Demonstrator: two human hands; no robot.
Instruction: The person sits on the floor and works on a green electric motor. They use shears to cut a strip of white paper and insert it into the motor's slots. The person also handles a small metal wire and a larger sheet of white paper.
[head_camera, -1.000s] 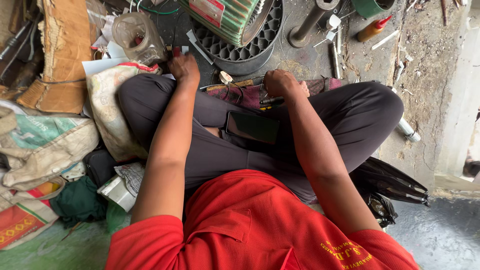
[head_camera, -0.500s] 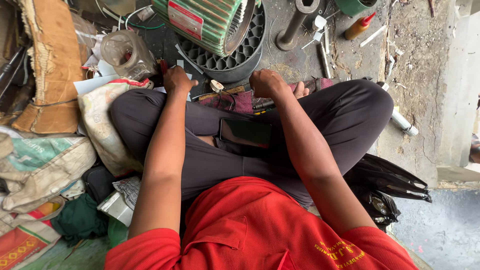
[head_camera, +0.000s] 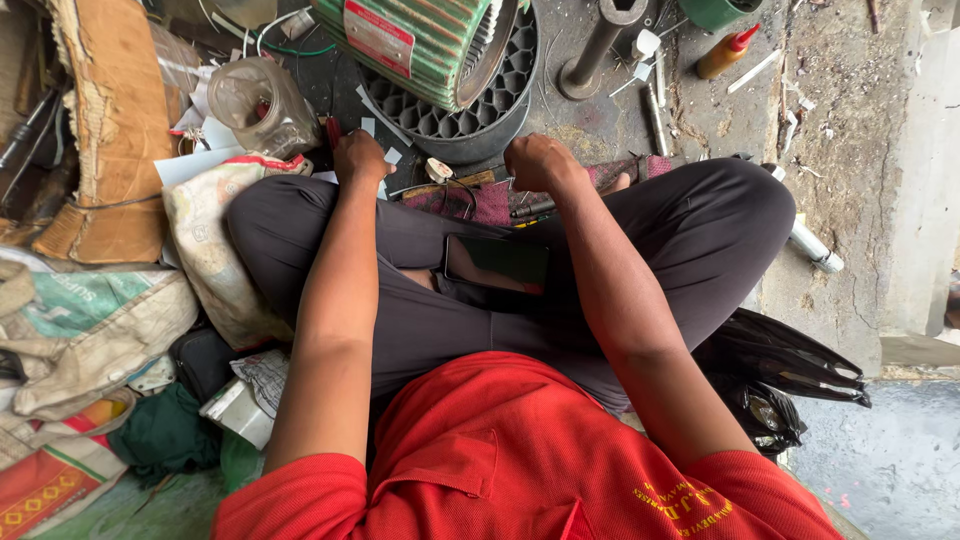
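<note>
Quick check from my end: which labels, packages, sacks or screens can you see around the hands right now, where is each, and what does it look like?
Label: red and white rectangle on the green ribbed motor housing, top centre.
Phone: dark, blank screen, lying on the lap between the arms.
Printed sack: red, green and white, bottom left corner.
Pale sack: beige with teal print, far left.
Bottle: amber with red cap, top right.

Red short-sleeved polo shirt (head_camera: 520, 460), collar and button placket visible, yellow embroidered lettering on one chest side. Dark grey trousers (head_camera: 420, 300). Forearms bare, no watch or gloves.
</note>
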